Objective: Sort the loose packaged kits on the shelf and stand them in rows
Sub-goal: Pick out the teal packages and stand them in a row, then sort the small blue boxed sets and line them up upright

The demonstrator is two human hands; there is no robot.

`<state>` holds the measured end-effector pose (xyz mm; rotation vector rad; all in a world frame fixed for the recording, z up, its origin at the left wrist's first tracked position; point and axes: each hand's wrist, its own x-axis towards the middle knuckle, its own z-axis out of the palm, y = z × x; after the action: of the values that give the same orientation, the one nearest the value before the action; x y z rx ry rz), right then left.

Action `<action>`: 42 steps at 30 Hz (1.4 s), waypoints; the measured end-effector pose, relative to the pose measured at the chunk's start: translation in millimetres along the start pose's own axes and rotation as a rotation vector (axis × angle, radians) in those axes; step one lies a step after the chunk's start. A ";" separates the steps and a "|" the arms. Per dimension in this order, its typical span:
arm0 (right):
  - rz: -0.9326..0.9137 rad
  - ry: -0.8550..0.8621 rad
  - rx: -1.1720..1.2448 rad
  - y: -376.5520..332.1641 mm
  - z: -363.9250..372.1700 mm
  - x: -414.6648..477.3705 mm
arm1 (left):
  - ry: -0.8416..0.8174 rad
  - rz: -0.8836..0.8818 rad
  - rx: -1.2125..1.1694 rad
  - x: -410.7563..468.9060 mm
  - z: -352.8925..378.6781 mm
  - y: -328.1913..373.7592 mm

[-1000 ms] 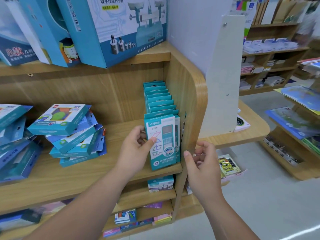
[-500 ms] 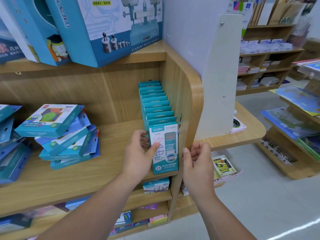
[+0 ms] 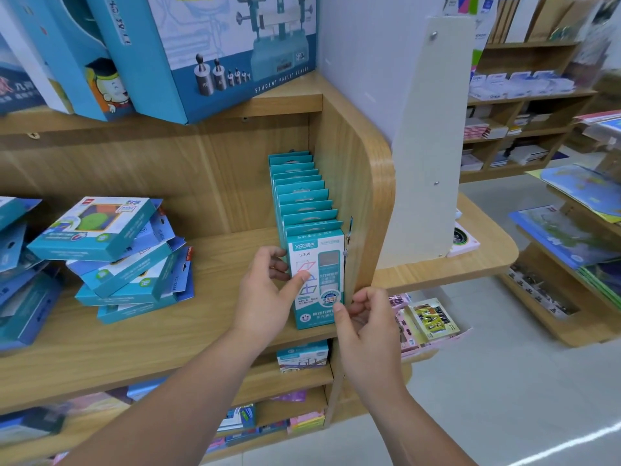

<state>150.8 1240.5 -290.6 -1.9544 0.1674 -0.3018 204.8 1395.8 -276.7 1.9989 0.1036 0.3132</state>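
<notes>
A row of teal packaged kits [image 3: 302, 196] stands upright against the right side panel of the wooden shelf [image 3: 208, 264]. The front kit [image 3: 324, 264] of that row stands at the shelf's front edge. My left hand [image 3: 268, 297] grips its left edge, thumb across its face. My right hand [image 3: 366, 317] is at its lower right corner, thumb touching the box, fingers curled by the side panel. A loose, untidy pile of flat teal and blue kits [image 3: 121, 257] lies further left on the same shelf.
More tumbled blue kits [image 3: 16, 264] lie at the far left. Large blue boxes [image 3: 208, 52] stand on the shelf above. A lower shelf holds a teal box [image 3: 302, 356]. To the right are an aisle floor and other shelves with maps [image 3: 571, 230].
The front kit has been pushed back against the row and now stands straight at the shelf edge. My right hand has come in from beside the panel to touch its lower corner.
</notes>
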 end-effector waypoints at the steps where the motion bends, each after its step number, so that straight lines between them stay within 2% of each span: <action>1: -0.009 -0.010 0.001 0.9 1.7 -1.8 | -0.011 -0.009 -0.008 -0.7 -1.1 -1.1; 7: -0.103 -0.054 -0.023 -1.0 10.0 -9.8 | -0.087 -0.033 -0.026 -12.4 -16.4 -4.8; 11: -0.198 -0.118 0.025 -16.0 30.4 -12.3 | -0.055 -0.058 -0.038 -25.0 -52.7 -21.6; 16: -0.227 -0.296 0.148 -34.3 78.6 -18.0 | 0.183 -0.120 -0.043 -35.4 -122.1 -46.4; 22: -0.224 -0.548 0.119 -60.9 146.5 -30.8 | 0.420 -0.158 0.058 -47.8 -221.2 -68.4; 26: -0.257 -0.613 0.118 -88.8 196.6 -37.0 | 0.547 -0.170 0.123 -47.1 -283.9 -83.9; 30: -0.315 -0.550 0.137 -127.6 245.8 -43.1 | 0.633 -0.124 0.237 -37.6 -348.4 -93.4; 33: -0.374 -0.390 0.115 -157.8 275.1 -41.2 | 0.657 -0.057 0.369 -20.9 -392.7 -97.8; 37: -0.432 -0.046 -0.032 -183.0 295.4 -28.9 | 0.567 0.078 0.619 6.0 -433.5 -98.8; 41: -0.370 0.104 -0.033 -187.3 293.9 -15.4 | 0.420 0.110 0.843 25.1 -440.4 -104.0; 42: -0.329 0.152 -0.090 -187.4 297.0 -13.1 | 0.359 0.110 0.839 31.8 -444.6 -109.7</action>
<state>219.3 1579.8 -229.8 -2.0464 -0.0448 -0.6693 124.6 1839.3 -189.5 2.7576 0.4069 0.7971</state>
